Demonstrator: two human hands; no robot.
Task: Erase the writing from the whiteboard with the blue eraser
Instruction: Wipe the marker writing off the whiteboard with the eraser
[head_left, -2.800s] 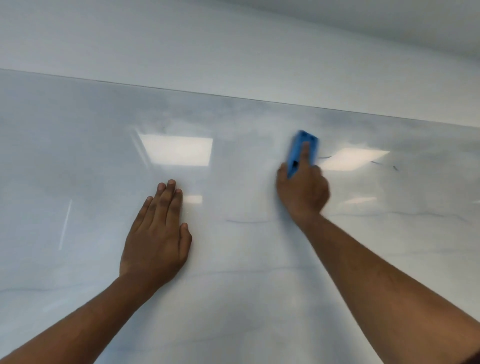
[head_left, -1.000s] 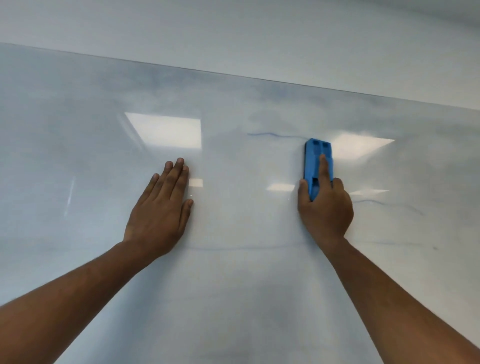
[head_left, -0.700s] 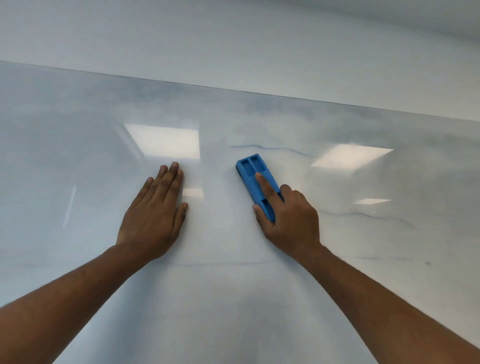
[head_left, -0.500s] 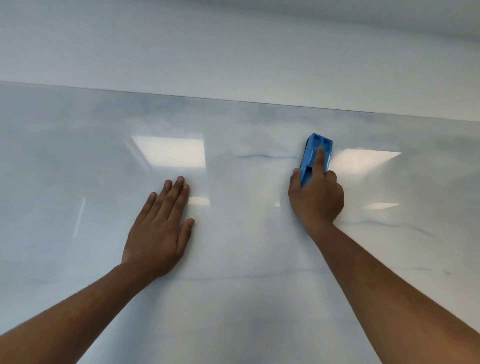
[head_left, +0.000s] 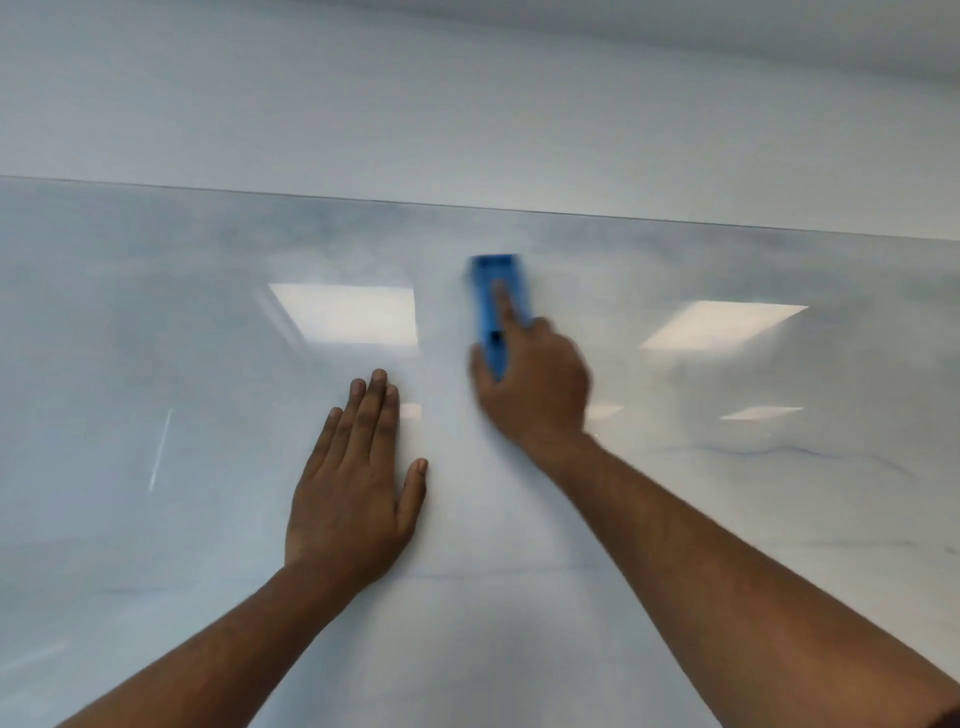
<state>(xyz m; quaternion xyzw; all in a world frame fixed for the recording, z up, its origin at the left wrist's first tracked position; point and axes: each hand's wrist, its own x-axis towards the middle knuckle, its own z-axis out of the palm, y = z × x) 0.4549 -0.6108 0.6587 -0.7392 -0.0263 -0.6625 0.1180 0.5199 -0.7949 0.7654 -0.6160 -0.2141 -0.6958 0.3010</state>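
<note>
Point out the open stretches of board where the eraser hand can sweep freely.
Open board lies right of the right hand gripping the blue eraser, where faint blue lines remain, and left of the flat left hand. It is crowded between the two hands: only a narrow strip of whiteboard separates them.

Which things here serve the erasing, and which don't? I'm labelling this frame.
Job: blue eraser, right hand gripping it, whiteboard, faint blue streaks.
Bystanders: left hand flat on the board, wall, light reflections.
</note>
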